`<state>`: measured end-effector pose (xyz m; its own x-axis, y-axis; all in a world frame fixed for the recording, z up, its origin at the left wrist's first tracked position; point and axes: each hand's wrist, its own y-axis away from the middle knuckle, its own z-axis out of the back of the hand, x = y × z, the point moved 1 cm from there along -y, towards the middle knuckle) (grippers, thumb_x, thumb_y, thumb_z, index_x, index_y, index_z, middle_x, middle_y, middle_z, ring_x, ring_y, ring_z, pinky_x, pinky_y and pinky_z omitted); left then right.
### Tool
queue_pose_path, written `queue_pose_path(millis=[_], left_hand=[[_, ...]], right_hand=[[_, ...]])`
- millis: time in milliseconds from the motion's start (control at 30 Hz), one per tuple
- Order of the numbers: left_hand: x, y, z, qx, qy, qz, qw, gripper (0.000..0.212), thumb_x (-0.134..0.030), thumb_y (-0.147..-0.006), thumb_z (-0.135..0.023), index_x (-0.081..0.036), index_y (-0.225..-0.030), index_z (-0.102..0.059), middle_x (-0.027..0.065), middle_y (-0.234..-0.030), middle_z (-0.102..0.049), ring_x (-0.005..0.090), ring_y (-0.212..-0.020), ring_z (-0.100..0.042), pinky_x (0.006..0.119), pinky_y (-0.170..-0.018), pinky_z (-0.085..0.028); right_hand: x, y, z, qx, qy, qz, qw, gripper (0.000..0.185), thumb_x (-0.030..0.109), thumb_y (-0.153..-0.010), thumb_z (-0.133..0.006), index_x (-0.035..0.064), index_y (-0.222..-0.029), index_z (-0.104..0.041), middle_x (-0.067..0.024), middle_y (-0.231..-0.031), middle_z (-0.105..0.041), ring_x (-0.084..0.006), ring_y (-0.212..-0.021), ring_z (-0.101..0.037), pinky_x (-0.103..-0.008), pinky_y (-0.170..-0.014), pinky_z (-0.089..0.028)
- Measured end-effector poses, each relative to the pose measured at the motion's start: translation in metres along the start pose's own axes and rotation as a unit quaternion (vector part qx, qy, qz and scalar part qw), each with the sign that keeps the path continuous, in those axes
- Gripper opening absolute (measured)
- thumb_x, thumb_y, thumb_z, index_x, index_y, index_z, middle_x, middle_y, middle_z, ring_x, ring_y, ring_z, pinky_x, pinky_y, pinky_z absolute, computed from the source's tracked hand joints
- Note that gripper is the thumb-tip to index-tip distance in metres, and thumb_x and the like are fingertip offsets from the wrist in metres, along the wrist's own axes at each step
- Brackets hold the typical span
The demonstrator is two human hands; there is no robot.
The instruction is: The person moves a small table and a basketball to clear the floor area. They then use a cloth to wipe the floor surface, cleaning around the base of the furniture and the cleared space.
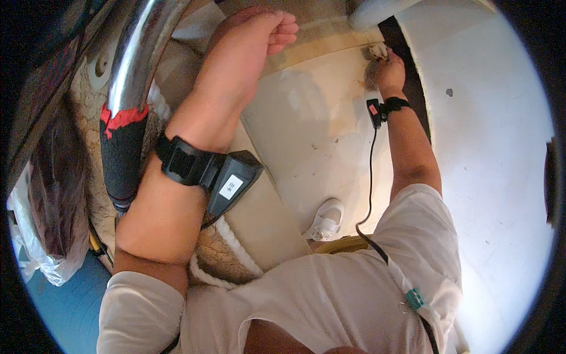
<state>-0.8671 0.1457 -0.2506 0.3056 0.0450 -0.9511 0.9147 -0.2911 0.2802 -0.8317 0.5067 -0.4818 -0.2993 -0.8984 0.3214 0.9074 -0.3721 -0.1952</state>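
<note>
My right hand grips a small crumpled beige cloth at the far end of a pale floor, close beside a dark gap. A white panel runs along the other side of that gap. Further left, my left hand hangs with its fingers curled in; nothing shows in it, though the palm is hidden. Behind it is a light wooden strip. A black strapped device is on my left forearm, another on my right wrist.
To the left of my left forearm, a bent chrome tube ends in a black grip with red material. Plastic bags hang above a blue surface. A white shoe rests on the floor. A black cable trails from my right wrist.
</note>
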Motion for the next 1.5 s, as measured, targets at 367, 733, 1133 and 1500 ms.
queue_pose_path(millis=[367,733,1133,1500], left_hand=[[-0.001,-0.005,-0.012,0.018,-0.022,0.0,1.0,0.029,-0.025,-0.103,-0.049,-0.002,-0.114,-0.065,0.0099,-0.109,-0.071,0.0194,-0.1,-0.068,0.031,-0.089,-0.051],[0.007,-0.004,-0.005,0.015,-0.014,0.015,1.0,0.028,-0.025,-0.103,-0.052,-0.002,-0.114,-0.065,0.0113,-0.11,-0.071,0.0206,-0.1,-0.068,0.032,-0.089,-0.052],[0.007,0.003,0.004,-0.024,0.022,-0.001,0.999,0.026,-0.024,-0.098,-0.056,-0.003,-0.106,-0.07,0.0083,-0.102,-0.073,0.0162,-0.091,-0.068,0.028,-0.082,-0.05],[0.009,-0.013,-0.013,0.035,0.005,0.04,0.999,0.027,-0.022,-0.103,-0.049,-0.001,-0.109,-0.065,0.007,-0.103,-0.068,0.0167,-0.094,-0.064,0.03,-0.085,-0.05]], right_hand=[[0.03,0.031,-0.065,0.074,-0.08,0.103,0.989,0.036,0.006,-0.084,-0.063,0.0026,-0.12,-0.062,-0.0222,-0.115,-0.066,-0.0374,-0.113,-0.062,-0.0444,-0.097,-0.051],[-0.003,-0.012,-0.016,-0.013,-0.114,-0.026,0.993,0.039,-0.003,-0.075,-0.063,-0.0013,-0.114,-0.064,-0.0238,-0.11,-0.069,-0.0393,-0.106,-0.066,-0.0426,-0.092,-0.053],[0.14,0.078,-0.026,0.317,-0.169,0.229,0.905,0.042,0.002,-0.088,-0.059,0.0045,-0.129,-0.061,-0.0235,-0.124,-0.063,-0.0411,-0.117,-0.058,-0.0436,-0.102,-0.047],[0.089,0.057,-0.073,-0.002,0.012,-0.045,0.999,0.031,0.006,-0.083,-0.059,0.001,-0.114,-0.059,-0.0211,-0.117,-0.06,-0.0385,-0.114,-0.053,-0.0475,-0.097,-0.044]])
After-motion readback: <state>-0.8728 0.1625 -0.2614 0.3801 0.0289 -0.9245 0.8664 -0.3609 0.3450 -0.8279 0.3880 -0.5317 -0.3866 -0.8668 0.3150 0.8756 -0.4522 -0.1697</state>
